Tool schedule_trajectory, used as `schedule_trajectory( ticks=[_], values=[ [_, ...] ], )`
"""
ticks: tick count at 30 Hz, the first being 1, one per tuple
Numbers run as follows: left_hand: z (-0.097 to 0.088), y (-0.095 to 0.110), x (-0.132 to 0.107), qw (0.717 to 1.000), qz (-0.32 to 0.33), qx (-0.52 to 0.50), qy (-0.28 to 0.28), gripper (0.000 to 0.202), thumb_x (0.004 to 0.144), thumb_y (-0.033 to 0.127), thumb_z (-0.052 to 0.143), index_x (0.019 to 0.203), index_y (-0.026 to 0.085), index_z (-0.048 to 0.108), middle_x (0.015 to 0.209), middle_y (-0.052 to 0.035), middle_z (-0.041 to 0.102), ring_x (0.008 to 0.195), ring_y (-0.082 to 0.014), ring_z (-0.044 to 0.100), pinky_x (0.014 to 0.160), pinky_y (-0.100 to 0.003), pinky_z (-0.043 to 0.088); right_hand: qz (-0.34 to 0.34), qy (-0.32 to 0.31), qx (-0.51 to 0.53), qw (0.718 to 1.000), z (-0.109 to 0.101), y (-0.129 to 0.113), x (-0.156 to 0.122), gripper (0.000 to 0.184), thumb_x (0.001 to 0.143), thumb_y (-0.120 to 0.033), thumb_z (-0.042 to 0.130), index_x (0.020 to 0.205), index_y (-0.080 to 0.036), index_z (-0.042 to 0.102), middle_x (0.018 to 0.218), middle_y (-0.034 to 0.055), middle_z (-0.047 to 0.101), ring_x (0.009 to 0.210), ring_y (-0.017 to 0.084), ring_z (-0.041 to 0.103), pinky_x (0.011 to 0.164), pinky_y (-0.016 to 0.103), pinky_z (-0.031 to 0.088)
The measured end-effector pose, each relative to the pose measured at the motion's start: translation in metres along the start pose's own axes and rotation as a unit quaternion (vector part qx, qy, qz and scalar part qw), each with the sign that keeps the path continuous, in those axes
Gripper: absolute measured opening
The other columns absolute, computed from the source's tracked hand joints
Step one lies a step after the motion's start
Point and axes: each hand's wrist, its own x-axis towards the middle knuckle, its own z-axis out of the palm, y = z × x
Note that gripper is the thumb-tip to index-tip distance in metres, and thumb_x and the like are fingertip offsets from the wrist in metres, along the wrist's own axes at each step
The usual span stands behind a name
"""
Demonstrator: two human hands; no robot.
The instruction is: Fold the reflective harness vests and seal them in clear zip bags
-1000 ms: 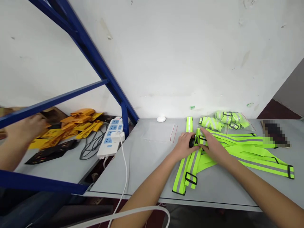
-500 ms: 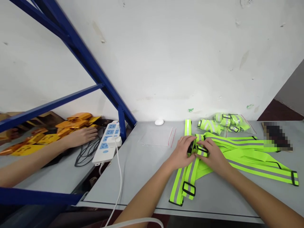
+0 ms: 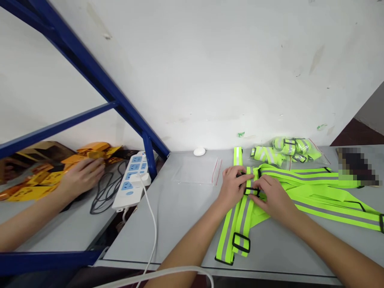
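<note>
A neon-yellow reflective strap harness (image 3: 315, 192) with grey stripes and black buckles lies spread on the grey table (image 3: 180, 216). My left hand (image 3: 233, 187) and my right hand (image 3: 271, 196) meet over it near the middle, each with fingers closed, pinching the straps around a black buckle (image 3: 251, 191). Two strap ends (image 3: 234, 236) hang down toward the table's front edge.
A clear zip bag (image 3: 199, 171) lies flat left of my hands, a bag of rolled yellow straps (image 3: 288, 150) behind them. A white round object (image 3: 199, 151) sits by the wall. Another person's hand (image 3: 81, 176) rests on orange packets (image 3: 36, 188) near a power strip (image 3: 132, 182) and blue rack (image 3: 90, 72).
My hands shifted slightly up the straps around the buckle. The other person's hand pulled back left onto the orange packets. The camera view tilted a little.
</note>
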Motion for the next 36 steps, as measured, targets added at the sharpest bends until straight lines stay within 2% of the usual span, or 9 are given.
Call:
schedule_trajectory(
  ticks=[8, 12, 16, 19, 21, 23, 25, 28, 36],
  values=[
    [-0.015, 0.002, -0.003, 0.999, 0.002, -0.028, -0.04, 0.052, 0.083, 0.0, 0.044, 0.119, 0.031, 0.066, 0.124, -0.0024, 0.06, 0.113, -0.0218, 0.049, 0.097, -0.042, 0.04, -0.024, -0.023, -0.089, 0.995, 0.006, 0.002, -0.001, 0.004, 0.091, -0.024, 0.06, 0.092, -0.02, 0.059, 0.087, 0.0042, 0.062, 0.077, 0.02, 0.059, 0.073, 0.035, 0.038],
    [-0.019, 0.002, -0.007, 0.989, 0.036, -0.048, -0.136, 0.041, 0.087, 0.009, 0.05, 0.118, 0.032, 0.066, 0.139, 0.0017, 0.054, 0.132, -0.0262, 0.036, 0.107, -0.046, 0.038, -0.07, -0.013, -0.083, 0.994, 0.0, -0.008, -0.003, 0.008, 0.093, -0.022, 0.053, 0.095, -0.019, 0.06, 0.093, 0.0073, 0.064, 0.085, 0.022, 0.06, 0.077, 0.036, 0.038],
    [-0.016, -0.003, -0.008, 0.984, 0.012, -0.043, -0.17, 0.029, 0.088, 0.022, 0.061, 0.114, 0.034, 0.069, 0.15, 0.0018, 0.04, 0.137, -0.0298, 0.029, 0.109, -0.05, 0.037, -0.185, -0.15, -0.016, 0.971, -0.015, -0.029, -0.012, 0.019, 0.092, -0.037, 0.056, 0.097, -0.02, 0.062, 0.089, 0.0065, 0.064, 0.083, 0.022, 0.058, 0.078, 0.036, 0.04],
    [-0.016, -0.004, -0.008, 0.986, -0.003, -0.043, -0.159, 0.028, 0.087, 0.03, 0.065, 0.115, 0.035, 0.068, 0.149, -0.0008, 0.04, 0.135, -0.0293, 0.032, 0.108, -0.05, 0.038, -0.208, -0.234, 0.038, 0.949, -0.015, -0.043, -0.021, 0.05, 0.073, -0.056, 0.072, 0.106, -0.02, 0.061, 0.092, 0.0054, 0.064, 0.082, 0.023, 0.057, 0.081, 0.037, 0.041],
    [-0.016, -0.003, -0.007, 0.987, -0.006, -0.042, -0.155, 0.028, 0.087, 0.031, 0.065, 0.115, 0.035, 0.068, 0.148, -0.0013, 0.042, 0.134, -0.0285, 0.034, 0.109, -0.049, 0.038, -0.215, -0.253, 0.032, 0.943, -0.01, -0.047, -0.025, 0.054, 0.068, -0.053, 0.077, 0.108, -0.02, 0.061, 0.094, 0.0057, 0.064, 0.085, 0.024, 0.057, 0.083, 0.038, 0.042],
    [-0.017, -0.002, -0.007, 0.988, -0.008, -0.043, -0.149, 0.028, 0.087, 0.031, 0.066, 0.114, 0.035, 0.069, 0.147, -0.0011, 0.042, 0.133, -0.0278, 0.034, 0.109, -0.048, 0.038, -0.217, -0.257, 0.02, 0.941, -0.005, -0.047, -0.026, 0.035, 0.075, -0.038, 0.074, 0.103, -0.021, 0.063, 0.092, 0.0048, 0.063, 0.084, 0.023, 0.057, 0.083, 0.037, 0.042],
    [-0.016, -0.003, -0.007, 0.988, -0.01, -0.049, -0.145, 0.028, 0.086, 0.03, 0.066, 0.114, 0.034, 0.069, 0.147, -0.0005, 0.042, 0.133, -0.0273, 0.034, 0.109, -0.048, 0.038, -0.209, -0.238, 0.04, 0.948, -0.001, -0.045, -0.025, 0.015, 0.08, -0.024, 0.065, 0.095, -0.021, 0.063, 0.086, 0.0032, 0.062, 0.081, 0.02, 0.056, 0.081, 0.034, 0.042],
    [-0.015, -0.005, -0.008, 0.989, 0.0, -0.06, -0.132, 0.026, 0.085, 0.027, 0.068, 0.11, 0.034, 0.071, 0.145, 0.0001, 0.045, 0.132, -0.0267, 0.035, 0.108, -0.048, 0.038, -0.155, -0.161, 0.111, 0.968, -0.002, -0.04, -0.018, 0.005, 0.081, -0.018, 0.056, 0.082, -0.02, 0.06, 0.077, 0.0018, 0.057, 0.074, 0.018, 0.053, 0.073, 0.031, 0.042],
    [-0.016, -0.002, -0.003, 0.98, 0.026, -0.062, -0.186, 0.027, 0.078, 0.007, 0.064, 0.09, 0.029, 0.076, 0.136, 0.0013, 0.056, 0.129, -0.0272, 0.041, 0.108, -0.049, 0.039, 0.132, 0.036, 0.212, 0.968, -0.007, 0.003, 0.013, 0.032, 0.09, -0.042, 0.048, 0.067, -0.023, 0.039, 0.063, -0.0033, 0.043, 0.059, 0.014, 0.043, 0.055, 0.027, 0.036]
  ],
)
